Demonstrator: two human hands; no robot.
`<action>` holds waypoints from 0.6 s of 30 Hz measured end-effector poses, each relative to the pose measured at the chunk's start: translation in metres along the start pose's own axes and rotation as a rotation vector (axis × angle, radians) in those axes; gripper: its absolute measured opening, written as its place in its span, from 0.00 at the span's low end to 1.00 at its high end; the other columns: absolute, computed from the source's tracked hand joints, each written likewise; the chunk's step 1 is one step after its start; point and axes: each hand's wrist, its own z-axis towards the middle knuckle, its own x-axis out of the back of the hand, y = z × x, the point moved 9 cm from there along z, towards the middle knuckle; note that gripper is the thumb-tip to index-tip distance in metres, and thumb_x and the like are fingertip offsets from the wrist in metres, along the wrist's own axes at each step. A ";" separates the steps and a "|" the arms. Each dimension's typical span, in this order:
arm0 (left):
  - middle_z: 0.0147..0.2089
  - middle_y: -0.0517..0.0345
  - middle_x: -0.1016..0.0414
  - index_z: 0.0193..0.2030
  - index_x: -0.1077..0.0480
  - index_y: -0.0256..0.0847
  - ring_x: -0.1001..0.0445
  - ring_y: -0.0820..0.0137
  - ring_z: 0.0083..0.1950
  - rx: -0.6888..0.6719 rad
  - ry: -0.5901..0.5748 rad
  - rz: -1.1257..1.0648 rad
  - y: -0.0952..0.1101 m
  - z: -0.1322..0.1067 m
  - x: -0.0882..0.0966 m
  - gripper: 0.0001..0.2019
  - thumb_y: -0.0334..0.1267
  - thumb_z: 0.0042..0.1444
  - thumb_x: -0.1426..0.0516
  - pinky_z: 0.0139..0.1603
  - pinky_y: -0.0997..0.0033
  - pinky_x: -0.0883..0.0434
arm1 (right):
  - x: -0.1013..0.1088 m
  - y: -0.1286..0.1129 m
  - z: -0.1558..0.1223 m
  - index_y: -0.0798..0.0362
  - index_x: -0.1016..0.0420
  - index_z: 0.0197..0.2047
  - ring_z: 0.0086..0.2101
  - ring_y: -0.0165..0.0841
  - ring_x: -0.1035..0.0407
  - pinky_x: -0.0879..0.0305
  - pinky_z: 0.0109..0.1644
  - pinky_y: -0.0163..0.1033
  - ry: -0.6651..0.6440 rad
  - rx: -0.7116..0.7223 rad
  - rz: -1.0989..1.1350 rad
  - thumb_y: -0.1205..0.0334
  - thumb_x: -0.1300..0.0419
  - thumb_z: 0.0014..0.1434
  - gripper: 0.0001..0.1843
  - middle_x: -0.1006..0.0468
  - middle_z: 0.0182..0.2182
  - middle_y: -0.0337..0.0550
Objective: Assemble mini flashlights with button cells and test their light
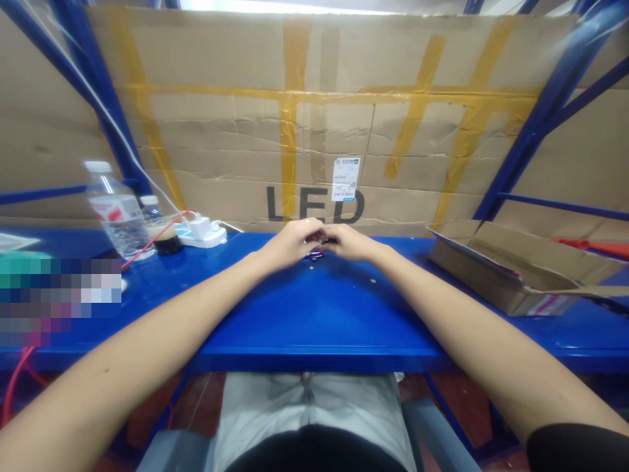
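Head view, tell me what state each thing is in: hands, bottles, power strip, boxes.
Left hand: fingers curled, close to the right hand.
Right hand: fingers bent inward.
Small shiny item: mostly hidden by the hands; state unclear.
Water bottle: capped, standing.
Dark-liquid bottle: capped, standing.
Power strip: white adapter on it.
Small box: open.
Large cardboard: taped.

- Blue table (295, 321), kinda shiny
- Water bottle (125, 223), dark-liquid container (168, 244), white power strip (211, 237): all around 10 o'clock
- Open cardboard box (484, 283), roughly 3 o'clock
- Tiny pale bit (373, 281) near the middle
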 end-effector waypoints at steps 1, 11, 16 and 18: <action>0.37 0.57 0.26 0.39 0.30 0.39 0.28 0.71 0.38 -0.003 -0.001 0.002 0.000 0.000 0.000 0.06 0.27 0.56 0.44 0.41 0.71 0.33 | 0.000 -0.001 0.000 0.55 0.21 0.40 0.42 0.38 0.28 0.36 0.47 0.40 0.003 0.013 0.002 0.69 0.41 0.59 0.08 0.21 0.40 0.47; 0.39 0.56 0.28 0.41 0.31 0.40 0.29 0.70 0.39 -0.015 0.003 0.010 -0.001 -0.001 -0.003 0.05 0.28 0.58 0.44 0.42 0.70 0.32 | 0.005 0.000 0.001 0.56 0.21 0.41 0.39 0.36 0.31 0.37 0.46 0.40 0.065 0.052 -0.062 0.69 0.42 0.61 0.08 0.24 0.37 0.47; 0.38 0.57 0.30 0.40 0.33 0.40 0.29 0.70 0.38 -0.024 0.035 0.031 -0.001 -0.002 0.001 0.05 0.29 0.57 0.43 0.41 0.69 0.32 | 0.009 0.001 0.001 0.55 0.20 0.42 0.36 0.35 0.33 0.39 0.43 0.38 0.099 0.048 -0.098 0.69 0.42 0.61 0.10 0.28 0.33 0.44; 0.38 0.56 0.30 0.41 0.33 0.40 0.29 0.70 0.38 -0.016 0.046 0.032 -0.002 -0.002 0.003 0.05 0.30 0.57 0.43 0.42 0.69 0.31 | 0.009 0.001 0.000 0.55 0.20 0.44 0.36 0.34 0.34 0.40 0.43 0.38 0.101 0.045 -0.110 0.69 0.43 0.62 0.11 0.29 0.33 0.44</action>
